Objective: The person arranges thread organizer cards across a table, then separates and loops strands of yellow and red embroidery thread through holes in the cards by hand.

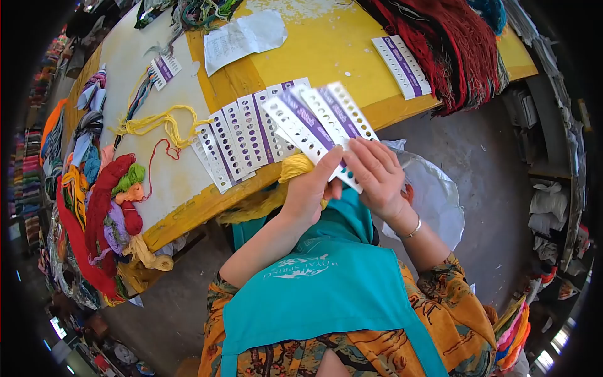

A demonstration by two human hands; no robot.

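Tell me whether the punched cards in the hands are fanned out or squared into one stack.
Fanned out: the punched cards spread at their far ends, overlapping near the left hand and right hand.

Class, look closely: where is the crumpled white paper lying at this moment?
In the head view, the crumpled white paper lies on the table near the top, left of centre, just beyond the overlapping row of purple-striped cards.
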